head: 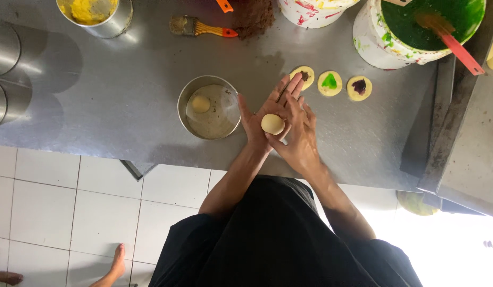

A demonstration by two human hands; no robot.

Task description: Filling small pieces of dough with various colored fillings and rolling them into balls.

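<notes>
Left hand (262, 114) flat and open, palm up, with a dough ball (272, 124) resting on it. Right hand (297, 135) beside, fingers loosely cupping the ball, not squeezing. Above a steel table (124, 95).

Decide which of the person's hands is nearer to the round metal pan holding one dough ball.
Left. The left hand, cupping a dough ball, sits just beside the metal pan; the right hand lies farther away, on the ball's other side.
</notes>
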